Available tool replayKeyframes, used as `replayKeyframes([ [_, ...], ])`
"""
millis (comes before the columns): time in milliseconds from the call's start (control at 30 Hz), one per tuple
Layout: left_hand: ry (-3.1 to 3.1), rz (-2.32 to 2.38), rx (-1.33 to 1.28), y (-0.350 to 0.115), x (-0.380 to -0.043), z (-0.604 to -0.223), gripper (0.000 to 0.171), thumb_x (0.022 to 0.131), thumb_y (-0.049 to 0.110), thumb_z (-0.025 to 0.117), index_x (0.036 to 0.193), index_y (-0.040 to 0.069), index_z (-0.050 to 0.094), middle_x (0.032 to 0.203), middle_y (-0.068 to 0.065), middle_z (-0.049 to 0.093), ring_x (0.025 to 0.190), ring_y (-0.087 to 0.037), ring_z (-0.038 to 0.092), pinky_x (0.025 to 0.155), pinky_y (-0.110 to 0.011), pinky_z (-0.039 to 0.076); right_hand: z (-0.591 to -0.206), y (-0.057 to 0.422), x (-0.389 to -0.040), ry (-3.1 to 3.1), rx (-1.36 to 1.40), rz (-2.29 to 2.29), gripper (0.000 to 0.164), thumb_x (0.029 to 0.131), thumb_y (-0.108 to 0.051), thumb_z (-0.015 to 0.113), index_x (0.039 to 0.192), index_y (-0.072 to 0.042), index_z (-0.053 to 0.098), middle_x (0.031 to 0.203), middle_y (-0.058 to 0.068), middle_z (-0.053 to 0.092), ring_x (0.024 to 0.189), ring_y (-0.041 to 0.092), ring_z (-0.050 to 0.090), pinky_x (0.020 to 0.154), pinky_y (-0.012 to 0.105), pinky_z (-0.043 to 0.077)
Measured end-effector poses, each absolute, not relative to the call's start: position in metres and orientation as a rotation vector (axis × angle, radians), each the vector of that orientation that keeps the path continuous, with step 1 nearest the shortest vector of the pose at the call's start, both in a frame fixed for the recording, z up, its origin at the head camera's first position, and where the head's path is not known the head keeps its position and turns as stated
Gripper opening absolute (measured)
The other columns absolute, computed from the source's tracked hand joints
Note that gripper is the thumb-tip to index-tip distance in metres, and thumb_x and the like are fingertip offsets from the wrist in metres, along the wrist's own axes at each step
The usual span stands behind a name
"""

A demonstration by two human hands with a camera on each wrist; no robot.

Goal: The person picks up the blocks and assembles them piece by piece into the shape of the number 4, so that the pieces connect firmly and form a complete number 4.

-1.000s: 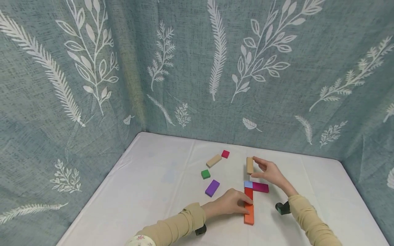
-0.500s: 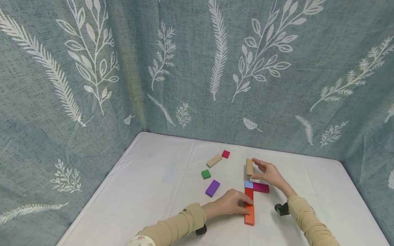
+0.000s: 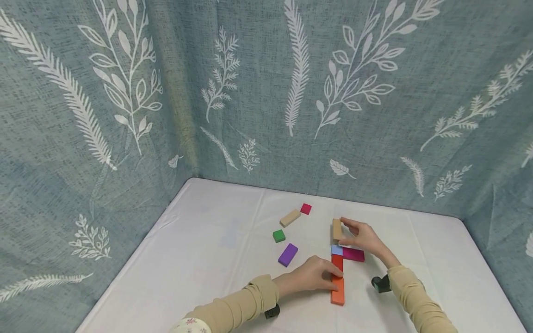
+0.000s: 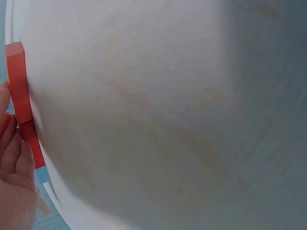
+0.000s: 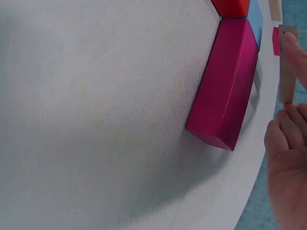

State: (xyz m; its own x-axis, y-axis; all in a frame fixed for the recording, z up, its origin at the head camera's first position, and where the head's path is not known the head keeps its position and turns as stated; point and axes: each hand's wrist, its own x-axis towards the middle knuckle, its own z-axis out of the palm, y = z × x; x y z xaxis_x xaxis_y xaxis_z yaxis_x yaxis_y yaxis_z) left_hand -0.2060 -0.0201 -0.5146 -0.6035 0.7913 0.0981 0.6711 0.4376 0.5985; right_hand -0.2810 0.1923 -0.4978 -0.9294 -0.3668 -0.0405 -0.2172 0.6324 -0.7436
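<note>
In the head view my right hand (image 3: pixel 364 238) pinches a plain wooden block (image 3: pixel 337 230) lengthwise, thumb at its near end and fingertips at the far end. Just below that block is a light blue block (image 3: pixel 337 250), with a magenta block (image 3: pixel 353 254) running rightward from it. A red block (image 3: pixel 337 263) and an orange block (image 3: pixel 337 296) continue the row toward me. My left hand (image 3: pixel 310 275) reaches in from the left, its thumb on the orange block and index finger across the red-orange joint. The right wrist view shows the wooden block (image 5: pixel 288 72) between thumb and fingers.
Left of the row lie a purple block (image 3: pixel 288 255), a green block (image 3: pixel 279 236), another wooden block (image 3: pixel 290 218) and a small crimson block (image 3: pixel 306 209). A white cloth covers the table (image 3: pixel 200 259). A patterned teal curtain (image 3: pixel 266 92) hangs behind it.
My right hand has brought the wooden block toward me, down to the far end of the light blue block. My left hand stays on the row.
</note>
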Motion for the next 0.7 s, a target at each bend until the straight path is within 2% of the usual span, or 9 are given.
replayKeyframes([
  [700,2.466,0.916,1.243,-0.0202,-0.2053,-0.5110,0.033,0.084,0.023,0.072,0.115,0.013,0.069,0.111,0.006,0.071,0.103,0.003,0.061,0.090,-0.009,0.044,-0.5056,0.1915,-0.2851,2.649,-0.440,-1.132,0.074,0.078,-0.016,0.077,0.139,0.006,0.041,0.142,0.027,0.043,0.130,0.042,0.043,0.101,0.046,0.042],
])
